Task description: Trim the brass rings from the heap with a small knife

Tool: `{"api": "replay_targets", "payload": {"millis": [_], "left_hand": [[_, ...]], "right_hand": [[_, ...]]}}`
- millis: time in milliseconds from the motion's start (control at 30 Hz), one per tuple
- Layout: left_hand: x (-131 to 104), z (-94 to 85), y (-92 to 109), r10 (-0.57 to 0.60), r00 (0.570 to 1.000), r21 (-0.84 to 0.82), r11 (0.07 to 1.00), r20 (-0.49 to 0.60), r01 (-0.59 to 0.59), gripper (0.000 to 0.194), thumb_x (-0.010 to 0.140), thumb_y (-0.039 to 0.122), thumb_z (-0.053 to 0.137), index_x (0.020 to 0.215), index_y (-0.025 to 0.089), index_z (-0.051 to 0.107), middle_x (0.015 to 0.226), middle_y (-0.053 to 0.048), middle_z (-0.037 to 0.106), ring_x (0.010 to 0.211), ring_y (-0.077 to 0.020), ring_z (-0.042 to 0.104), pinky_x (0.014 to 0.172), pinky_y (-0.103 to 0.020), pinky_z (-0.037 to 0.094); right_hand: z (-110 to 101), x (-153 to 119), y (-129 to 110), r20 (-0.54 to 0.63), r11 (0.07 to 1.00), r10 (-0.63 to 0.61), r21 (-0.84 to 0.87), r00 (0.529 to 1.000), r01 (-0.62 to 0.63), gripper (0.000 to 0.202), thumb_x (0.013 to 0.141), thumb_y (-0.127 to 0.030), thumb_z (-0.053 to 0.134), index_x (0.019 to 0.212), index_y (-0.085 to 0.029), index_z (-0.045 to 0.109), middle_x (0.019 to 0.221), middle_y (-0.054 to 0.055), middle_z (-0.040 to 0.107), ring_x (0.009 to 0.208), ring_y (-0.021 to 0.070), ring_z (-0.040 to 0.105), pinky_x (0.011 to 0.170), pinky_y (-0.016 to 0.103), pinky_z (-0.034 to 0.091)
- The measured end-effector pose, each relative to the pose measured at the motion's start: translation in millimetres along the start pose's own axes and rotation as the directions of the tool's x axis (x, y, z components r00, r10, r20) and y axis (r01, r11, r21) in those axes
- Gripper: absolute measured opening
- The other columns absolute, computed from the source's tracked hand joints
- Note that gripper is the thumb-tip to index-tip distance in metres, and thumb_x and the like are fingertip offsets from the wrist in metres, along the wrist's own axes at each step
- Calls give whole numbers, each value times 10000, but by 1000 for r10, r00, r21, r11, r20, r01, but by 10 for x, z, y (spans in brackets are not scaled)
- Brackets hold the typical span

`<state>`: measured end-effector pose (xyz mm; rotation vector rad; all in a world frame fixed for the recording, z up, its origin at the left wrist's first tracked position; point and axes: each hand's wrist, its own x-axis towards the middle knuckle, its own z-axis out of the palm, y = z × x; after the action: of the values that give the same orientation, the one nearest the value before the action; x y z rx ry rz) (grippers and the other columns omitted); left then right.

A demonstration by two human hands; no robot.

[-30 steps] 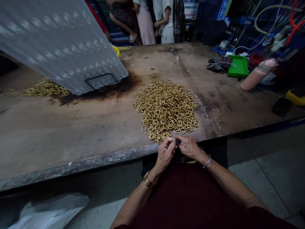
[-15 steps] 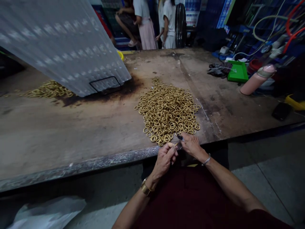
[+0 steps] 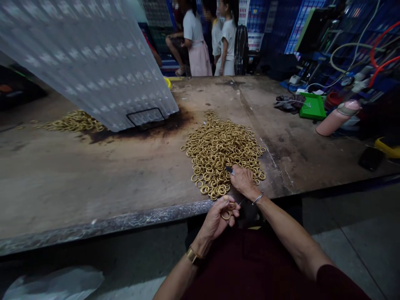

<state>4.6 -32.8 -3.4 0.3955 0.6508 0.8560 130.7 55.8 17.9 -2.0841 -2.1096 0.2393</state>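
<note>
A large heap of gold-coloured rings (image 3: 223, 146) lies on the wooden table close to its front edge. My left hand (image 3: 215, 218) is just off that edge, palm turned up and fingers curled around a few gold-coloured rings (image 3: 226, 215). Over the near right side of the heap, my right hand (image 3: 243, 180) is closed around a slim tool with a dark end (image 3: 230, 170). Its kind is unclear because the fingers cover most of it. Whether the right fingertips also touch a ring cannot be made out.
A stack of pale ribbed panels (image 3: 103, 66) stands at left on the table (image 3: 93, 175), near a smaller ring pile (image 3: 75, 121). At right are a green tray (image 3: 312, 106), a pink bottle (image 3: 337, 118) and cables. Several people stand beyond the table.
My right hand has moved away from the left, onto the heap, with the tool still in it. My left hand has turned and loosened, showing rings inside. The view has shifted slightly.
</note>
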Motion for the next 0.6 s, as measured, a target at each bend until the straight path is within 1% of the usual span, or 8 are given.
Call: {"api": "replay_targets", "payload": {"millis": [33,100,200,267,333,400,500,600], "left_hand": [[2,-3,8,-14,1000,-19,1000,6,14,285,680,361,706,822,144,587,740,-65,654,577,-136,597,367,-174,395],[6,-2,28,-42,999,-57,997,12,43,279,678,383,705,746,137,592,734,-57,632,590,-130,593,376,-171,392],[17,22,76,-61,998,-77,995,1,61,352,652,397,732,577,129,517,726,-51,600,598,-114,578,401,-170,394],[32,52,116,-46,999,-46,998,-16,45,383,622,389,760,555,129,487,714,-44,587,593,-105,564,408,-169,391],[60,86,153,-2,999,27,1000,-43,4,374,611,394,770,597,134,501,682,-30,575,563,-96,541,391,-166,377],[101,117,182,81,993,125,990,-85,-70,366,622,414,760,671,143,519,641,-4,558,511,-81,506,367,-161,357],[178,154,207,221,962,272,947,-159,-173,388,648,443,732,824,162,531,598,44,531,442,-56,453,353,-149,333],[250,185,224,318,928,420,882,-192,-215,438,686,480,680,959,175,523,582,65,518,408,-49,431,344,-142,311]], "right_hand": [[10,5,7,-3,1000,-4,4,1000,4,183,861,-266,469,931,-187,618,853,99,698,740,194,636,604,267,312],[19,4,37,-20,1000,-8,18,1000,8,177,852,-255,470,909,-194,627,832,91,701,719,192,633,587,268,298],[24,-12,115,-70,998,-32,54,997,36,173,843,-235,468,873,-206,635,803,66,703,700,179,628,577,266,284],[40,-31,189,-113,994,-54,90,992,65,176,842,-235,469,876,-208,639,784,52,700,690,172,623,579,259,289],[73,-58,275,-156,985,-82,137,984,103,181,840,-246,478,907,-204,641,769,45,695,677,165,615,588,248,305],[117,-97,361,-184,968,-124,193,975,160,193,838,-251,484,937,-194,638,761,42,687,665,156,607,599,235,328],[173,-176,464,-222,921,-204,286,954,264,199,835,-244,481,944,-182,635,790,43,681,666,144,600,626,221,364],[190,-266,510,-262,867,-233,381,936,322,198,838,-251,475,931,-179,635,819,47,675,685,137,599,649,215,393]]}}
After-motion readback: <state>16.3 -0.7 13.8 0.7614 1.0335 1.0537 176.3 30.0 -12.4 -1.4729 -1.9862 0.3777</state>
